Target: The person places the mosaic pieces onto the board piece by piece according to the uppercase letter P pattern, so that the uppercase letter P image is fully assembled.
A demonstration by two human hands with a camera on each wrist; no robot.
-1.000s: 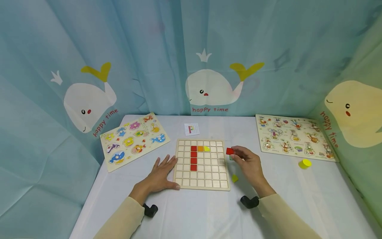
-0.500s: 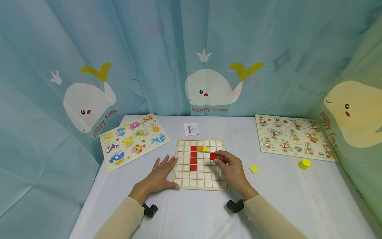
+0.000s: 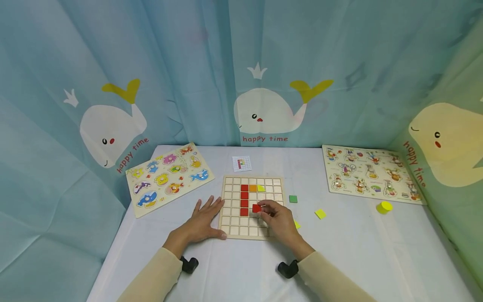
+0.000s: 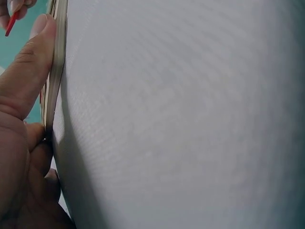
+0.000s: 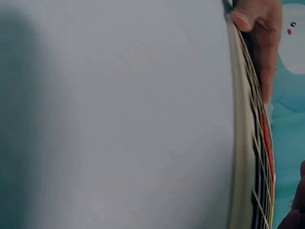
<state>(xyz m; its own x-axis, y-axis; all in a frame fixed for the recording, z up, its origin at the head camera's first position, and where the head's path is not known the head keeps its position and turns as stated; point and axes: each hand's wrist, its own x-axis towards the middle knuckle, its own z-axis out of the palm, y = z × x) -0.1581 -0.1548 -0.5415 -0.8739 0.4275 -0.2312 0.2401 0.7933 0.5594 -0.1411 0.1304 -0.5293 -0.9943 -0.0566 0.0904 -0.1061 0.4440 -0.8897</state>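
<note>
A wooden grid board (image 3: pixel 235 230) lies on the white table. Set in its cells are a column of several red tiles (image 3: pixel 244 203), an orange tile (image 3: pixel 253 188) and a yellow tile (image 3: pixel 261 188). My right hand (image 3: pixel 279 221) pinches a red square tile (image 3: pixel 256 208) between thumb and fingertips, just right of the red column; the tile also shows as a thin red edge (image 4: pixel 11 24) in the left wrist view. With fingers spread, my left hand (image 3: pixel 201 222) rests at the board's left edge, its thumb touching the near left corner.
Right of the board lie a green tile (image 3: pixel 293 199), a yellow tile (image 3: pixel 320 214) and another yellow one (image 3: pixel 297 225) partly behind my hand. A yellow cylinder (image 3: pixel 384 207) stands farther right. Picture puzzles lie at left (image 3: pixel 170 180) and right (image 3: pixel 373 174); a pattern card (image 3: pixel 241 164) sits behind the board.
My right hand has carried the red tile leftward from beyond the board's right edge to beside the red column. The green tile and a yellow tile have come into view. My left hand stays put.
</note>
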